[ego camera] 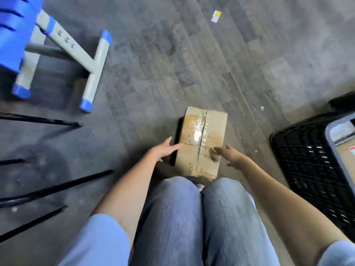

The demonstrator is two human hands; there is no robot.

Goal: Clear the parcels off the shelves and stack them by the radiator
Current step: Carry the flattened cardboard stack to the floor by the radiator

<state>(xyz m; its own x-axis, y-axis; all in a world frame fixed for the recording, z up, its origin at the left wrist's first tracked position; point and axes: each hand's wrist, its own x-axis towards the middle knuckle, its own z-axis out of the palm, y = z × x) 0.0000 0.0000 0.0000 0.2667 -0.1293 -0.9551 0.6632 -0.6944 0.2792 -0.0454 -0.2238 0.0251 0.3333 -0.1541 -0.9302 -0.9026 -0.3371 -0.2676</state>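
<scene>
Head view: a taped brown cardboard parcel (201, 141) lies on the grey floor (153, 73) before the knees, long axis running away from the person. The left hand (163, 152), fingers straight, touches its left edge; the right hand (228, 155) hovers over its right side, fingers blurred, loosely curled, about equally near.

I can read no words or numbers anywhere. The cardboard parcel (201, 139) in front of my knees shows only clear tape, with no print I can make out. The small slip (216, 16) lying on the floor farther off has red and yellow patches, too small to read. A label (351, 150) on the box in the black crate (307, 166) is blurred.
</scene>
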